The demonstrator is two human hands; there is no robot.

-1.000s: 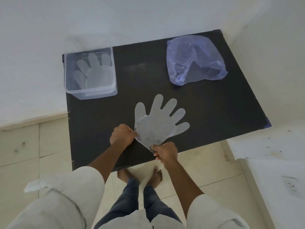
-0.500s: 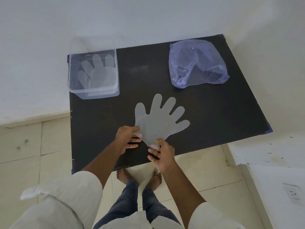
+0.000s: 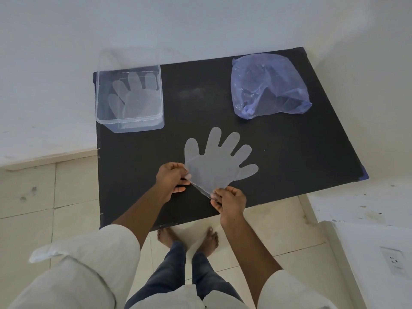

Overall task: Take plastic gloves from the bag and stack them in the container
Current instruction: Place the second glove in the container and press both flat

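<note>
A clear plastic glove (image 3: 217, 162) lies spread with its fingers pointing away, on the black table (image 3: 289, 157) near the front edge. My left hand (image 3: 172, 179) pinches the left corner of its cuff. My right hand (image 3: 229, 201) pinches the right corner of the cuff, and the cuff edge is lifted slightly off the table. A clear square container (image 3: 130, 100) stands at the far left corner with at least one glove flat inside. The crumpled blue-tinted plastic bag (image 3: 268, 85) rests at the far right.
White walls close in behind and on the right of the table. A tiled floor and my bare feet (image 3: 187, 239) show below the table's front edge. A white ledge with a wall socket (image 3: 393, 259) stands at the lower right.
Both hands briefly loosened their fingers on the cuff, then pinched its corners again. The glove has stayed in the same spot on the table.
</note>
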